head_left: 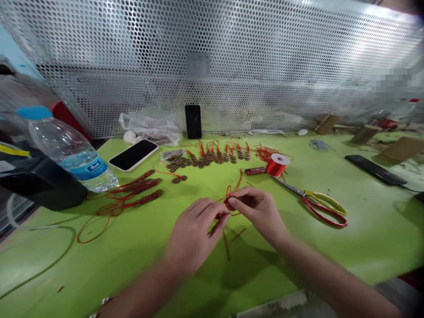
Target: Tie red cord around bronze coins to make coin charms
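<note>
Both hands meet over the green table, working on a small string of coins [232, 206] with red cord. My right hand [260, 207] pinches the coins between thumb and fingers, and a red cord loop [228, 191] stands up above them. Close against it, the fingertips of my left hand [195, 227] are closed on the red cord, partly hidden by the fingers. Loose red cord pieces [226, 246] lie on the table below the hands. Behind them are finished-looking coin strings [217, 155], a pile of loose coins [179, 162] and two coins on a cord [179, 179].
Scissors [311, 201], a red cord spool [277, 165] and a lighter [255, 171] lie to the right. Longer coin strings [142, 192], a water bottle [79, 154] and a white-edged phone [134, 155] are left. Another phone [193, 122] leans on the perforated metal panel [232, 57].
</note>
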A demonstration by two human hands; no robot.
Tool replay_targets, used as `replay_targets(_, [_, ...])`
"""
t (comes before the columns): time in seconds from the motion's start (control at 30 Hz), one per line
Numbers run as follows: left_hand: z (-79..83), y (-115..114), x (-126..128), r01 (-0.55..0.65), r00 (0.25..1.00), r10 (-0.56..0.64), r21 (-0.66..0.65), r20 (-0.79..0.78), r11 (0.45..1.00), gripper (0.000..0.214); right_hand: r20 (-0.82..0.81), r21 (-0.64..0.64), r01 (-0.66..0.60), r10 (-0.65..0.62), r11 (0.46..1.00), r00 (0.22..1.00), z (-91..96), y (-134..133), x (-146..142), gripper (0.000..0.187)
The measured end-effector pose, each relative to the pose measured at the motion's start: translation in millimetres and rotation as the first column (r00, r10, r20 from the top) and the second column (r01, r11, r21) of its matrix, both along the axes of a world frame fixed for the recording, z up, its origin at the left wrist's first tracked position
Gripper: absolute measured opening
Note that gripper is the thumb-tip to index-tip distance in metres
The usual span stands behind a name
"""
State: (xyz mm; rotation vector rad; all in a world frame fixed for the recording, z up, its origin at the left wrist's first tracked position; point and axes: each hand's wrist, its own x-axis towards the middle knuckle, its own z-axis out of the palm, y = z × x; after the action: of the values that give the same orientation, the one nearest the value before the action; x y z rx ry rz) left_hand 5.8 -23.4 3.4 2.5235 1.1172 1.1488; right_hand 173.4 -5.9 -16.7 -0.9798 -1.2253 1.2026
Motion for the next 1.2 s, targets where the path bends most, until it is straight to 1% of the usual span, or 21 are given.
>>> replay_targets(0.1, [6.4, 4.6, -4.8, -0.075, 0.997, 0.078, -0.092, 0.028, 0.993, 0.005, -0.016, 0.011, 0.011, -0.010, 1.000, 1.000, 1.6, 3.5, 3.9, 0.014])
replay_targets(0.17, [10.1, 8.4, -7.8, -0.126, 0.989, 0.138, -0.180, 0.054, 0.976, 0.005, 0.014, 0.027, 0.006, -0.006, 1.000, 1.000, 3.0, 4.8, 6.3, 0.013])
replay_targets(0.27, [10.7, 11.6, -8.7, -0.122, 0.986, 0.151, -0.294, 0.077, 0.948, 0.005, 0.078, 0.049, 0.015, -0.019, 0.999, 0.997, 4.1, 4.6, 7.0, 0.014])
replay_targets(0.37, [7.0, 11.5, -6.5, -0.093, 0.985, 0.140, -0.383, 0.097, 0.919, 0.013, 0.079, 0.040, 0.025, -0.028, 0.999, 0.997, 3.2, 3.7, 4.2, 0.016])
replay_targets(0.43, [4.9, 11.3, -5.8, -0.097, 0.980, 0.157, -0.400, 0.119, 0.911, 0.013, 0.047, 0.028, 0.004, -0.005, 1.000, 0.999, 1.9, 3.9, 1.9, 0.016])
replay_targets(0.57, [4.1, 13.8, -8.2, -0.118, 0.969, 0.189, -0.378, 0.157, 0.918, 0.011, 0.010, 0.005, -0.017, 0.017, 1.000, 1.000, 0.6, 6.1, 0.2, 0.017])
replay_targets(0.7, [5.4, 17.1, -10.4, -0.114, 0.979, 0.169, -0.379, 0.117, 0.918, 0.009, 0.022, -0.022, -0.017, 0.017, 1.000, 1.000, 1.5, 8.0, 3.7, 0.018])
replay_targets(0.8, [7.2, 16.9, -11.1, -0.129, 0.978, 0.182, -0.387, 0.105, 0.913, 0.008, 0.004, -0.018, -0.069, 0.069, 0.997, 0.998, 1.3, 8.9, 7.2, 0.016])
replay_targets(0.87, [9.1, 16.0, -11.7, -0.127, 0.975, 0.188, -0.404, 0.117, 0.906, 0.012, -0.014, -0.019, -0.109, 0.109, 0.994, 0.994, 0.5, 9.5, 8.8, 0.015])
replay_targets(0.97, [11.7, 15.7, -12.3, -0.053, 0.987, 0.119, -0.468, 0.112, 0.882, 0.018, -0.024, -0.035, -0.120, 0.119, 0.992, 0.993, -0.8, 10.1, 9.4, 0.015])
replay_targets(1.07, [10.7, 18.3, -11.7, 0.037, 0.989, 0.050, -0.553, 0.142, 0.832, 0.016, -0.011, -0.046, -0.091, 0.091, 0.995, 0.996, -1.7, 10.8, 8.6, 0.016])
replay_targets(1.13, [8.2, 21.2, -11.1, 0.093, 0.976, 0.048, -0.605, 0.214, 0.791, 0.015, -0.020, -0.059, -0.079, 0.078, 0.995, 0.997, -2.1, 11.7, 7.8, 0.018])
replay_targets(1.2, [5.5, 24.1, -10.6, 0.185, 0.947, 0.045, -0.656, 0.317, 0.732, 0.015, -0.039, -0.080, -0.072, 0.069, 0.994, 0.997, -2.4, 13.0, 6.9, 0.021])
